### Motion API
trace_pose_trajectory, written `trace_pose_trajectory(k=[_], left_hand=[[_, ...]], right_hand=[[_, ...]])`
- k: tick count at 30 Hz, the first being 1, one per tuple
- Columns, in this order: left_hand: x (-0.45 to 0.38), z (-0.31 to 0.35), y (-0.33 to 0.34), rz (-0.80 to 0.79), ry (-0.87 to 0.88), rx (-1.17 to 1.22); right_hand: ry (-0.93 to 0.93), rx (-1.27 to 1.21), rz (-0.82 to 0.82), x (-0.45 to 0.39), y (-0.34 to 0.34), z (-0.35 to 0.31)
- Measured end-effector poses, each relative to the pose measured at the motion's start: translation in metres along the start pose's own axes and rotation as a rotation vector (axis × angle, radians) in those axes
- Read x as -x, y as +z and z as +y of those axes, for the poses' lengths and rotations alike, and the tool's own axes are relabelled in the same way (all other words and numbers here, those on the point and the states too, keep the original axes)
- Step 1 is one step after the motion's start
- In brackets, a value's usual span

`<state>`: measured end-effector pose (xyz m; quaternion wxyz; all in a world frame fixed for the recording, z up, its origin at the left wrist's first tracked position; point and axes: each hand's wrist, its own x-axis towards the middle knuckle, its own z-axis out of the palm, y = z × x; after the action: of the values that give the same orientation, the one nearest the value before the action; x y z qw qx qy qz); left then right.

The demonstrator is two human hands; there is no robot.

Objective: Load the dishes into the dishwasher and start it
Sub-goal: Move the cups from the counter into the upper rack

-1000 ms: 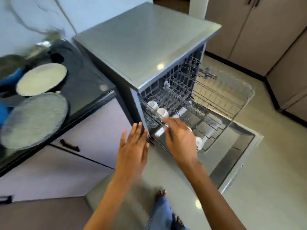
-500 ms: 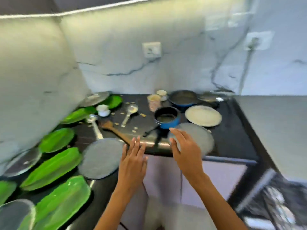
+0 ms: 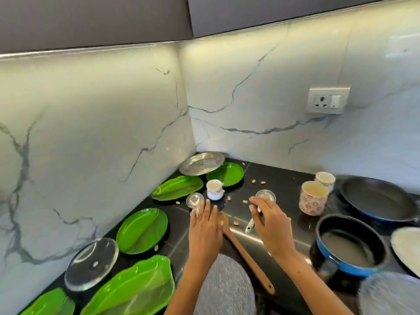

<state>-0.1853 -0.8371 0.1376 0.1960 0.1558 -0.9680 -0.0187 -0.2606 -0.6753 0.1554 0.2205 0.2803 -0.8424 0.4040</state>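
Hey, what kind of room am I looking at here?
Most likely a home kitchen. A black stone countertop meets a white marble-look backsplash in a corner, and used cookware and tableware cover it: a blue saucepan with a dark inside, green leaf-shaped plates and a round steel plate.

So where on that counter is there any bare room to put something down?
The dark strip by the back wall, between the green plate and the floral cups, holds only crumbs. The left run is packed with green plates and a glass lid; pans crowd the right.

White marble-veined corner walls (image 3: 95,123), lit strip under dark cabinets (image 3: 95,17), wall socket (image 3: 327,101), black counter (image 3: 272,178).
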Motion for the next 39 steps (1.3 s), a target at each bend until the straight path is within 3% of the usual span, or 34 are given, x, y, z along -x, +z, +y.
trace_pose_trajectory(k=[9, 14, 20, 26, 31, 35, 39], left_hand=[[-0.15, -0.042, 0.106, -0.184, 0.002, -0.09], [-0.183, -0.056, 0.145, -0.24, 0.081, -0.234], [-0.207, -0.058, 0.157, -0.224, 0.157, -0.239], [-0.179, -0.026, 0.105, -0.006, 0.237, -0.103], [-0.126, 0.037, 0.042, 0.16, 0.404, 0.12], [-0.07, 0.11, -0.01, 0.062, 0.53, 0.352], [-0.003, 0.196, -0.043, -0.026, 0.737, 0.582]], right_hand=[[0.048, 0.038, -0.08, -0.044, 0.065, 0.053], [0.086, 0.052, -0.101, -0.046, 0.078, 0.067], [0.103, 0.051, -0.077, -0.043, 0.074, 0.077], [0.099, 0.057, -0.096, -0.036, 0.043, 0.084], [0.072, 0.021, -0.109, -0.014, -0.011, 0.082], [0.107, -0.003, -0.112, 0.026, -0.07, 0.082], [0.245, -0.117, 0.028, 0.094, -0.153, 0.085]])
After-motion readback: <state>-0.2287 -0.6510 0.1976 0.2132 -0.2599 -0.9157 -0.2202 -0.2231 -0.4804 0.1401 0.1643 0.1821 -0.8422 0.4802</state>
